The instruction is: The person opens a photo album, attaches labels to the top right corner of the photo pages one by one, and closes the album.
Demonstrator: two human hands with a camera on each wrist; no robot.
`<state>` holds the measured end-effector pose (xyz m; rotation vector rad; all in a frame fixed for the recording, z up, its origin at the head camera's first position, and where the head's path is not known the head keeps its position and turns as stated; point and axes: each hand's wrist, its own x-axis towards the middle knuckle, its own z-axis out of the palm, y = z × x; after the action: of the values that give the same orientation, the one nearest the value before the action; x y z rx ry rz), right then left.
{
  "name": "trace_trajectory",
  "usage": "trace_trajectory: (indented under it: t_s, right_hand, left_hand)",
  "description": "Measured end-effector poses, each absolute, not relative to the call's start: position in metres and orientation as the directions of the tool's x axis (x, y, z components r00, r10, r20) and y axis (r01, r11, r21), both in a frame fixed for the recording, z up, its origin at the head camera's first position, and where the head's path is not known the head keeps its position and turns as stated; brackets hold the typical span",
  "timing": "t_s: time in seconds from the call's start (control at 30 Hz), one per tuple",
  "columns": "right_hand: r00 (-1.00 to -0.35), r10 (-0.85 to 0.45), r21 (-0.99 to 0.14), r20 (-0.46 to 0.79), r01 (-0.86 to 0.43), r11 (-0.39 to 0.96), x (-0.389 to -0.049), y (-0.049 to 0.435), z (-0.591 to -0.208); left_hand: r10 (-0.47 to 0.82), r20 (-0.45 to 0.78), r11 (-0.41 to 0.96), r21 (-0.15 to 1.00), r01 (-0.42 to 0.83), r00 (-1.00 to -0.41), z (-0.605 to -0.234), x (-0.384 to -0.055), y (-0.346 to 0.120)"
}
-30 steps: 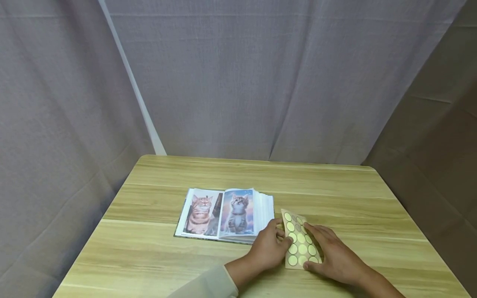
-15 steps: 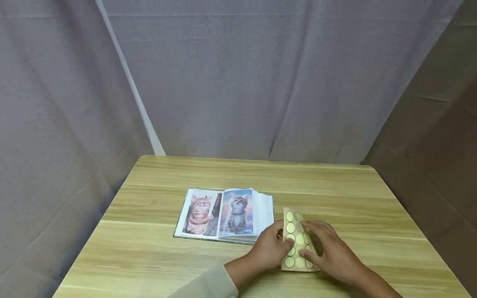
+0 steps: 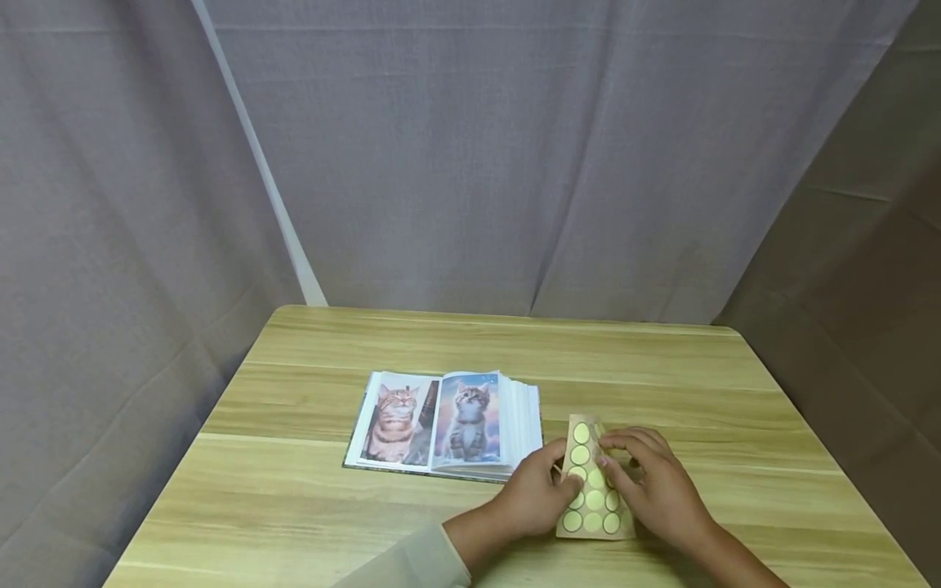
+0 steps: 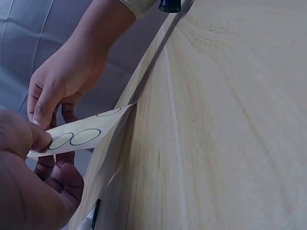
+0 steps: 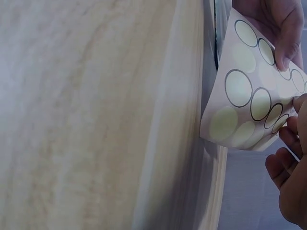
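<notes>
A sheet of round pale-yellow stickers, some ringed with a dark outline, is bent lengthwise between the two hands. My left hand grips its left edge, thumb on top and fingers beneath. The right hand pinches at the upper right part of the sheet with thumb and index finger. In the right wrist view the sheet curves away from the right hand; its fingertips meet the stickers there. Whether a sticker's edge is lifted cannot be made out.
An open photo album showing cat pictures lies just left of the left hand, its page stack on the right. Both rest on or over a wooden table. Grey curtains hang behind and along the sides.
The right thumb and index finger have come together higher on the sheet. The sheet has turned and flexed a little, while the left hand keeps its grip. The album stays put.
</notes>
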<state>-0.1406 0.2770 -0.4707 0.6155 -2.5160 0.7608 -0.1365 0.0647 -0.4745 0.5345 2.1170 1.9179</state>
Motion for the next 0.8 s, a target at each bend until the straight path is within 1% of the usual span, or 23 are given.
trace_trajectory:
  t_s: [0.23,0.43,0.8]
  right_hand:
    - [-0.82,-0.261,-0.436,0.509,-0.507,0.744,-0.1403,0.2739,-0.469]
    - [-0.811,-0.255,-0.458,0.526,-0.523,0.719,-0.14,0.2731,-0.4687]
    - [-0.807,-0.251,-0.482,0.534,-0.535,0.694,-0.1399,0.2723,-0.4702]
  left_hand:
    - [0.433,0.063,0.074,0.992,0.105,-0.899,-0.4722,-0.1355,0.0644]
    - [0.448,0.065,0.09,0.989,0.117,-0.891,-0.4725,-0.1352,0.0642]
    - [0.491,0.068,0.055,0.992,0.109,-0.869,-0.4723,-0.1359,0.0625]
